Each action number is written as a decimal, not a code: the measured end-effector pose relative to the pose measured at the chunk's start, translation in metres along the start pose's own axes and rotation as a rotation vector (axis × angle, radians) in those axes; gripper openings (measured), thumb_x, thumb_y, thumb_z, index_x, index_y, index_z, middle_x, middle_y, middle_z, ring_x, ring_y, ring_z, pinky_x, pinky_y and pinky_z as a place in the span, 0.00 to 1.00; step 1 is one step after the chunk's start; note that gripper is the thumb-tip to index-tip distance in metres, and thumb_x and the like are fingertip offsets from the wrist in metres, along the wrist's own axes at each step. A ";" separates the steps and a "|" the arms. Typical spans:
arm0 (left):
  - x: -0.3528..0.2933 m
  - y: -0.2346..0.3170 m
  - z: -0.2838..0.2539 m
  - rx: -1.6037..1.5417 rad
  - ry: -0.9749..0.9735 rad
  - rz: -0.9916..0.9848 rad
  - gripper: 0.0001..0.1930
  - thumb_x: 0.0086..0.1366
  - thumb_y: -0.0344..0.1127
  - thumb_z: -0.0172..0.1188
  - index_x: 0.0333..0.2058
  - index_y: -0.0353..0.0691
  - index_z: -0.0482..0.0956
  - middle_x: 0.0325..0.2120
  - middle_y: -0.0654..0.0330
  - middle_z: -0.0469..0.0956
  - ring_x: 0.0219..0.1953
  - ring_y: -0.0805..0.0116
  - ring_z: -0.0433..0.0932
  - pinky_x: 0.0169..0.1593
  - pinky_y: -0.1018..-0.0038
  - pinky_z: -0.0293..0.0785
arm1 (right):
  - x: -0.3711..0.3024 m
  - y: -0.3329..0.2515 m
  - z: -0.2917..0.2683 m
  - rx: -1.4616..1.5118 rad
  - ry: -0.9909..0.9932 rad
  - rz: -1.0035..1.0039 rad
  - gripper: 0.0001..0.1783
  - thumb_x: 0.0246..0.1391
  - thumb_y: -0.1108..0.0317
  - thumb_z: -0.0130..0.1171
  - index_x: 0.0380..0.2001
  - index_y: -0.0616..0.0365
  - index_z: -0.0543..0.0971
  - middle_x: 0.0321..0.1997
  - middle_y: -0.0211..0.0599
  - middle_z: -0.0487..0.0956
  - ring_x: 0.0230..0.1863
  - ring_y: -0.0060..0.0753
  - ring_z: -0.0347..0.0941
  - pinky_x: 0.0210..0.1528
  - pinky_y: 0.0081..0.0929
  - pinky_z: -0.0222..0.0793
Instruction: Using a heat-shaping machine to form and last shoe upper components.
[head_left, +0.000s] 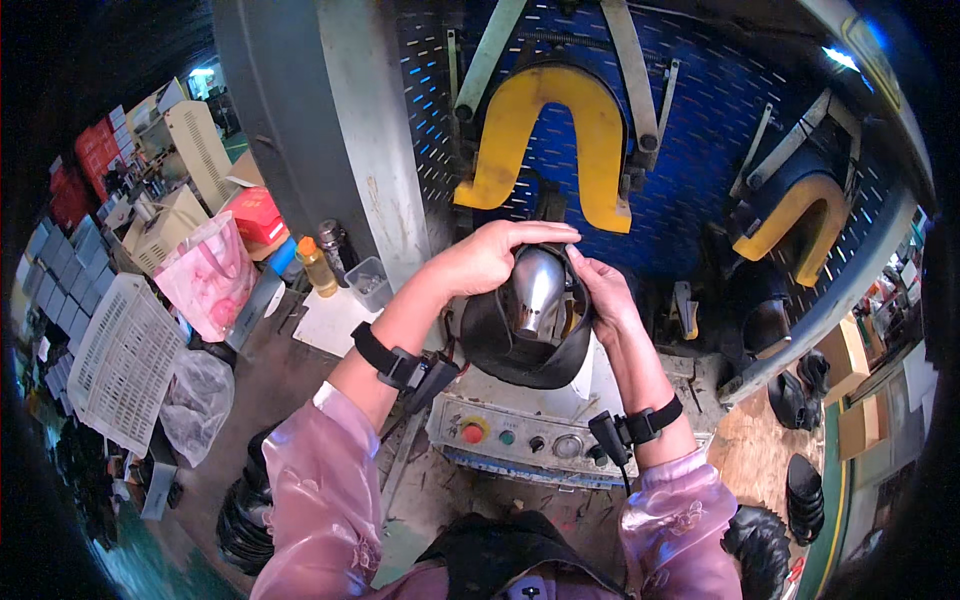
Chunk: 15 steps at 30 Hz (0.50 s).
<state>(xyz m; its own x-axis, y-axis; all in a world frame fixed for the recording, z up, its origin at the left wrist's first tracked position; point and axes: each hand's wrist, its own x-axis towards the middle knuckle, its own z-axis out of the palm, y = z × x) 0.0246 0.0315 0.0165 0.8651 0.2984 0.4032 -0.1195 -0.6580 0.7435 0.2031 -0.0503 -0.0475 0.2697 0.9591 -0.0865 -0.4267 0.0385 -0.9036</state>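
Note:
A black shoe upper point(530, 368) sits around a shiny rounded metal form point(537, 285) on the machine in front of me, its opening toward me. My left hand point(482, 257) grips the upper's far left edge, the index finger laid straight across the top of the form and the other fingers partly hidden. On the other side, my right hand point(606, 296) holds the right edge with its thumb near the left fingertips; most of its fingers are behind the upper. Just beyond both hands hangs a yellow U-shaped clamp pad point(548, 110), apart from them.
Below the form is a control panel point(530, 438) with coloured buttons. A second yellow pad point(800, 225) hangs at the right. Left stand a bottle point(316, 268), a clear plastic tub point(369, 282) and a white basket point(122, 360). Black shoe uppers point(803, 490) lie at the right.

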 end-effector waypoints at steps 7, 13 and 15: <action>-0.013 0.002 0.015 0.302 0.138 0.057 0.42 0.35 0.09 0.35 0.53 0.41 0.71 0.55 0.53 0.69 0.61 0.58 0.63 0.64 0.71 0.55 | -0.056 0.125 -0.065 0.365 -0.065 -0.038 0.24 0.61 0.50 0.47 0.51 0.56 0.71 0.53 0.35 0.74 0.53 0.33 0.69 0.59 0.32 0.60; -0.034 0.014 0.023 0.412 0.225 0.136 0.38 0.40 0.09 0.39 0.54 0.41 0.71 0.54 0.52 0.69 0.60 0.55 0.64 0.62 0.69 0.59 | -0.064 0.209 -0.010 0.621 0.200 0.063 0.23 0.59 0.47 0.48 0.49 0.52 0.71 0.48 0.30 0.76 0.49 0.29 0.70 0.54 0.34 0.62; -0.032 0.018 0.031 0.353 0.242 0.228 0.36 0.41 0.10 0.40 0.52 0.39 0.73 0.52 0.52 0.71 0.59 0.52 0.64 0.61 0.66 0.60 | -0.034 0.217 -0.011 0.595 0.432 0.065 0.18 0.62 0.53 0.44 0.49 0.50 0.73 0.48 0.28 0.76 0.50 0.29 0.71 0.53 0.31 0.65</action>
<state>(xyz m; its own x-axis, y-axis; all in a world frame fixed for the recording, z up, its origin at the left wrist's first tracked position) 0.0098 -0.0113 0.0003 0.6927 0.2437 0.6788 -0.0843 -0.9074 0.4118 0.1112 -0.0779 -0.2451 0.4915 0.7732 -0.4007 -0.8164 0.2488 -0.5212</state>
